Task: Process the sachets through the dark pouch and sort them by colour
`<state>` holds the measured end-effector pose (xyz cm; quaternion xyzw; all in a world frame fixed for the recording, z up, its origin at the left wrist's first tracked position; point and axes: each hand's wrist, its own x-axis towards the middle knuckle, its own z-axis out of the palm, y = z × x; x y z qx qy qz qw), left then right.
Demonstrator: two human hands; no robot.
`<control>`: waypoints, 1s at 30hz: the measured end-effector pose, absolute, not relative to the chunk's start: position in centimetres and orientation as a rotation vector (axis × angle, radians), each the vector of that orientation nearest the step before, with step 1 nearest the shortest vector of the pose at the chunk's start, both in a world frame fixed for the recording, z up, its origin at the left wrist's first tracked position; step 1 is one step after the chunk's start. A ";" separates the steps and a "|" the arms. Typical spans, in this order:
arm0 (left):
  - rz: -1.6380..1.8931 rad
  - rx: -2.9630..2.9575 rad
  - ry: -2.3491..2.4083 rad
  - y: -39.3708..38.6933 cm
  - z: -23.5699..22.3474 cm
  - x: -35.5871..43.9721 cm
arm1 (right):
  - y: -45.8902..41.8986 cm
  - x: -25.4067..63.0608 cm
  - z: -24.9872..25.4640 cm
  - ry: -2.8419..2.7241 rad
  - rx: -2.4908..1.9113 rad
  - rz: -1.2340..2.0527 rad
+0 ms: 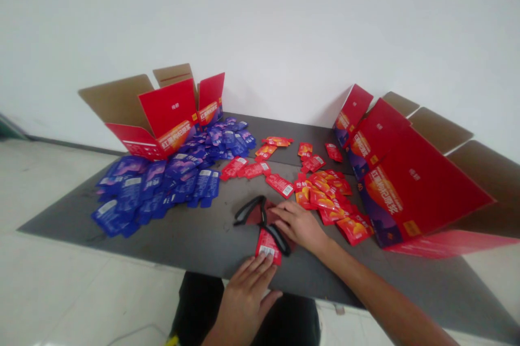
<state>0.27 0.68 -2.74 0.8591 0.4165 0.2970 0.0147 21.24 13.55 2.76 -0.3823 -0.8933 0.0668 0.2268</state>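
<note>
In the head view, my right hand [298, 224] grips a dark thing with curved black edges and reddish see-through panes, resembling tinted glasses [264, 215]. Its exact kind is hard to make out. Partly beneath it lies a red sachet [268, 244] with a white label. My left hand [251, 286] rests its outstretched fingertips on that sachet's near end, thumb apart. Just right of my right hand is a pile of red and orange sachets [327, 194]. Other loose red sachets [280, 184] lie farther back in the middle.
A heap of blue sachets [162, 181] spreads over the left of the grey table [227, 243]. Behind it stands an open red carton [168, 110]. More open red cartons [406, 173] stand at the right. A white wall [276, 37] closes off the back.
</note>
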 end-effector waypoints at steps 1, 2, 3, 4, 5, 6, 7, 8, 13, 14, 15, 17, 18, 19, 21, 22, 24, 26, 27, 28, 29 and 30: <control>0.905 2.706 1.288 0.8 -2.8 0.2 | 14.8 21.5 3.0 -2.442 -1.092 0.149; 0.898 2.722 1.291 0.8 -2.9 0.1 | 15.5 21.8 3.4 -2.426 -1.119 0.109; 0.900 2.729 1.293 0.9 -3.0 0.1 | 15.6 21.9 3.9 -2.410 -1.123 0.089; 0.913 2.728 1.292 0.9 -3.0 0.1 | 15.1 21.8 4.5 -2.398 -1.107 0.090; 0.929 2.712 1.296 0.8 -3.1 0.2 | 14.1 21.6 4.9 -2.395 -1.077 0.106; 0.943 2.679 1.302 0.7 -3.2 0.3 | 12.7 21.2 5.2 -2.393 -1.039 0.134; 0.959 2.628 1.320 0.6 -3.2 0.4 | 11.1 20.9 5.2 -2.427 -0.991 0.188; 0.970 2.569 1.343 0.5 -3.2 0.5 | 9.8 20.5 5.1 -2.477 -0.946 0.241; 0.967 2.564 1.343 0.5 -3.1 0.5 | 11.2 19.8 2.8 -2.458 -1.005 0.288; 0.942 2.613 1.321 0.6 -3.0 0.4 | 12.8 20.0 2.7 -2.445 -1.059 0.229; 0.917 2.650 1.310 0.7 -3.0 0.3 | 14.3 20.2 2.8 -2.445 -1.114 0.164; 0.879 2.678 1.314 0.8 -2.9 0.2 | 16.0 20.7 3.6 -2.442 -1.146 0.121; 0.875 2.675 1.320 0.8 -2.9 0.2 | 16.0 20.8 4.0 -2.439 -1.145 0.110; 0.884 2.665 1.324 0.7 -2.8 0.3 | 15.3 20.7 4.5 -2.432 -1.130 0.111; 0.908 2.608 1.340 0.4 -2.7 0.5 | 12.5 20.4 5.0 -2.431 -1.070 0.133; 0.907 2.560 1.361 0.3 -2.6 0.6 | 10.9 20.2 4.9 -2.453 -1.028 0.168; 0.887 2.468 1.415 0.1 -2.5 0.7 | 8.6 19.8 4.3 -2.545 -0.922 0.249; 0.883 2.469 1.415 0.1 -2.4 0.7 | 8.7 19.7 3.3 -2.558 -0.924 0.276; 0.898 2.513 1.388 0.2 -2.5 0.6 | 9.8 19.8 2.9 -2.530 -0.971 0.259; 0.920 2.566 1.354 0.3 -2.5 0.5 | 11.3 19.9 2.7 -2.478 -1.046 0.219; 0.938 2.615 1.322 0.5 -2.6 0.4 | 13.0 20.2 2.7 -2.469 -1.115 0.171; 0.950 2.651 1.304 0.6 -2.7 0.3 | 14.6 20.5 3.0 -2.458 -1.147 0.144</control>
